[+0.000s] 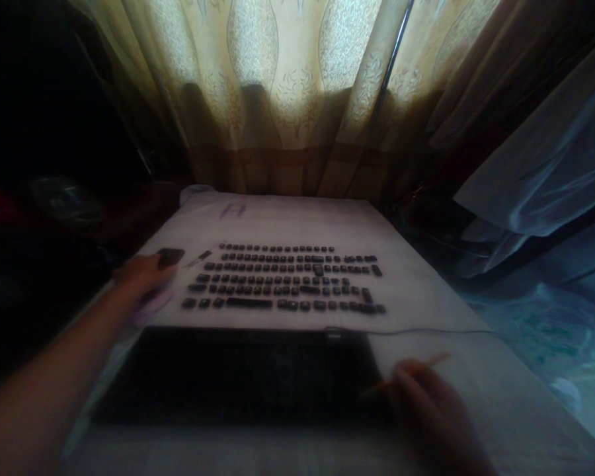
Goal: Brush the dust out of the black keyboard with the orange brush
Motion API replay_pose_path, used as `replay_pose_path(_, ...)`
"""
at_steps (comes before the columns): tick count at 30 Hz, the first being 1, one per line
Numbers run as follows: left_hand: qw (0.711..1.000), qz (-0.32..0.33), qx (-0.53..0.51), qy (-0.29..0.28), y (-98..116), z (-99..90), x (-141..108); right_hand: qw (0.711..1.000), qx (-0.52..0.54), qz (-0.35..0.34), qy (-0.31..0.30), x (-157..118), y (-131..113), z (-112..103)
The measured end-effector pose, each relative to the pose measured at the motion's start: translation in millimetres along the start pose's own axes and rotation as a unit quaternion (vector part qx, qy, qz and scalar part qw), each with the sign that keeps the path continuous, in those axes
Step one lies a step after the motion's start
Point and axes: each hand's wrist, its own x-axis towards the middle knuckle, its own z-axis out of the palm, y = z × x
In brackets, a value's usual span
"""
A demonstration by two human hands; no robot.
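My right hand [421, 390] is closed around a slim orange-brown stick [437, 359], like a brush or pencil. Its paler end points left over the right edge of a black keyboard base [238, 377]. Farther left, my left hand [137, 272] reaches forward with its fingers at a small dark object [171, 256], apparently gripping it; blur hides its kind. Beyond the base, loose black keycaps [272, 268] lie in rows like a keyboard layout, with a long space bar [249, 303] in the nearest row.
A pale cloth [297, 221] covers the table. A thin cable [426, 330] runs right from the base. Under my left wrist lies something pinkish [153, 303]. A patterned curtain [297, 99] hangs behind, and clear plastic sheeting [540, 324] lies at the right.
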Motion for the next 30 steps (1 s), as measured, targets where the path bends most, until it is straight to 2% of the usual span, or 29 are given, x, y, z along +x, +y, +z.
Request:
replay_pose_path(4, 0.995, 0.077, 0.062, 0.001, 29.9, -0.3, 1.4, 1.0, 0.01, -0.022, -0.011, 0.7, 1.7, -1.1)
replay_pose_path(7, 0.992, 0.084, 0.095, -0.006, 45.7, 7.2, 7.4, 1.0, -0.004, -0.017, -0.013, 1.8, 4.6, -3.4)
replay_pose_path(11, 0.99, 0.075, 0.121, -0.018, 52.2, 11.2, 12.8, 0.999, 0.002, -0.026, -0.019, 3.7, 8.4, -5.0)
replay_pose_path(18, 0.986, 0.056, 0.153, -0.031, 54.3, 0.0, 6.2, 0.999, 0.015, -0.014, -0.031, 4.5, 7.8, -6.2)
replay_pose_path(22, 0.985, 0.056, 0.16, -0.028, 56.3, -6.0, -8.0, 0.998, 0.016, -0.05, -0.038, 4.7, 9.4, -6.9)
replay_pose_path(27, 0.984, 0.109, 0.139, -0.008, 61.3, -17.6, -40.2, 0.997, 0.038, -0.061, -0.034, 6.3, 9.3, -7.3)
replay_pose_path(30, 0.987, 0.104, 0.12, 0.016, 61.6, -18.0, -62.1, 0.993, 0.036, -0.111, -0.029, 10.1, 6.5, -10.1)
